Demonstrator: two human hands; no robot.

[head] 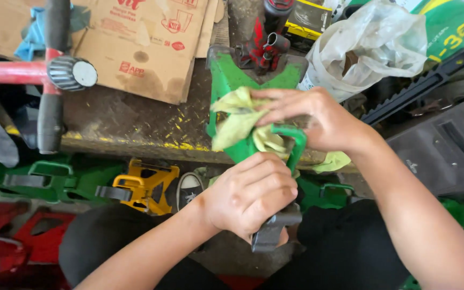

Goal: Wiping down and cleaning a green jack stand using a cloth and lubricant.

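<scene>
Step in hand, by the look of it: wiping down the green jack stand [232, 80] with the yellow rag [240, 121].

- Your left hand [251, 196] is closed in a full fist around the dark grey ratchet post [272, 231] of the stand, near its lower end, over your lap. Grip looks firm; knuckles up, thumb hidden.
- Your right hand [318, 121] is curled, not clenched, fingers pressing the rag against the stand's green frame close to the green handle loop [294, 142]. Part of the rag bunches out to the left of your fingers; a second bit of yellow cloth shows under your right wrist.
- The stand lies tilted, its wide base pointing away from you and resting on the near edge of the concrete ledge [135, 121], the one with yellow paint flecks along the lip. The post end points back to you.

Surroundings:
- Flattened cardboard [146, 48] on the ledge towards its far left.
- A red bottle jack [264, 37] just beyond the stand's base, and a clear plastic bag [371, 43] to its right.
- More green stands [49, 180] and 1 yellow stand [146, 188] on the floor below the ledge, left of your knees.
- A red bar with a black knurled knob [71, 72] at the far left.

Next move, as I judge it: keep the post locked in your left fist so the frame does not swing, and work the rag round the handle loop and the inner faces. Watch your fingers at the ratchet teeth.
</scene>
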